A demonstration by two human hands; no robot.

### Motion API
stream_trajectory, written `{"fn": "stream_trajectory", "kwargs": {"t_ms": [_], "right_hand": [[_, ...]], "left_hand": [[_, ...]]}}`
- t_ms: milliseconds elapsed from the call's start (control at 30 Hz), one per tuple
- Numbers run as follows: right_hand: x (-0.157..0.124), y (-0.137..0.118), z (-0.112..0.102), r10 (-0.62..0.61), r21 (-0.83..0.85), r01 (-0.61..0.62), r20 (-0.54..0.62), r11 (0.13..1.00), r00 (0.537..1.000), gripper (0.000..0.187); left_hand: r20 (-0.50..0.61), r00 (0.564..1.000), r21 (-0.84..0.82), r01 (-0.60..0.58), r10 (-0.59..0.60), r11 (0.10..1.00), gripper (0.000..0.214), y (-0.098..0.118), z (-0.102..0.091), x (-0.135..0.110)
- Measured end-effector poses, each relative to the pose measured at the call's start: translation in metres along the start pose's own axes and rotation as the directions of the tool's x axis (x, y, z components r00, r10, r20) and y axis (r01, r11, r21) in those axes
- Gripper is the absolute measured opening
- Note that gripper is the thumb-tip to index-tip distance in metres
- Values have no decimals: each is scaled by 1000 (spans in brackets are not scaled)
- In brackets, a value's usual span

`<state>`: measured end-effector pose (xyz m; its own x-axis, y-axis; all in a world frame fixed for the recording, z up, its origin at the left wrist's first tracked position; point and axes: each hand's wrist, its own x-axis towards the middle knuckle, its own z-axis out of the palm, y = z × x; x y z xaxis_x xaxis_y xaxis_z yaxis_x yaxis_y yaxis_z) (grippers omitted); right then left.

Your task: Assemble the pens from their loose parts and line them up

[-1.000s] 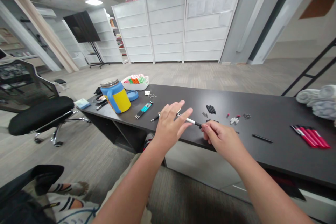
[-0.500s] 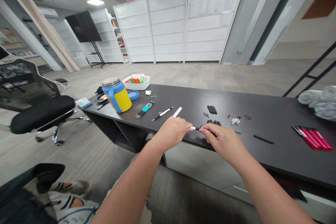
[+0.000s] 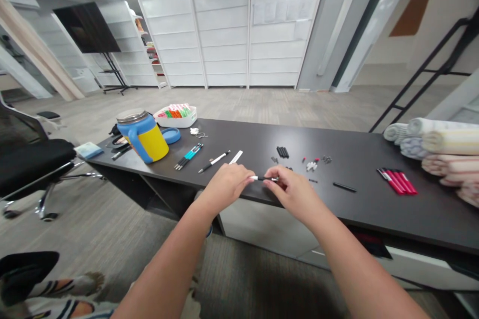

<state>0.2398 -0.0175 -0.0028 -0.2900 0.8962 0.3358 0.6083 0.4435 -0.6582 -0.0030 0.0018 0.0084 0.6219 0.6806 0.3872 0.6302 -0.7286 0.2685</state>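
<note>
Both my hands meet over the front edge of the dark table (image 3: 374, 209). My left hand (image 3: 224, 185) is closed round one end of a thin white and black pen (image 3: 261, 178). My right hand (image 3: 290, 190) pinches the pen's other, darker end. The pen lies level between the two hands, just above the tabletop. Small black pen parts (image 3: 282, 152) and tiny loose bits (image 3: 311, 164) lie just beyond my right hand. A finished white and black pen (image 3: 214, 161) and white tubes (image 3: 236, 157) rest beyond my left hand.
A blue and yellow mug (image 3: 144, 136), a blue lid (image 3: 170, 135), teal pens (image 3: 189, 155) and a white tray (image 3: 175, 115) sit at the table's left end. Red pens (image 3: 396, 181), a black rod (image 3: 345, 187) and rolled towels (image 3: 441, 147) lie right. An office chair (image 3: 26, 159) stands left.
My left hand went from spread open over the pen to closed round its white end. Both hands now hold the pen between them. My view has swung slightly right.
</note>
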Motion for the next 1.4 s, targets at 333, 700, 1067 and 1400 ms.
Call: {"fn": "stream_trajectory", "kwargs": {"t_ms": [333,700,1067,1400], "right_hand": [[1,-3,2,-14,-9,14,26,1000,1000,17],[3,0,4,-59,-28,59,-6,998,998,16],[3,3,7,-137,-75,134,-34,988,990,9],[5,3,10,-123,-118,121,-6,986,992,10]], "left_hand": [[16,1000,91,0,-1,996,32,-4,5,0],[17,1000,78,-12,11,997,31,-5,5,-1],[57,998,88,0,-5,996,32,-3,5,0],[72,997,129,8,-17,992,33,-2,5,0]]}}
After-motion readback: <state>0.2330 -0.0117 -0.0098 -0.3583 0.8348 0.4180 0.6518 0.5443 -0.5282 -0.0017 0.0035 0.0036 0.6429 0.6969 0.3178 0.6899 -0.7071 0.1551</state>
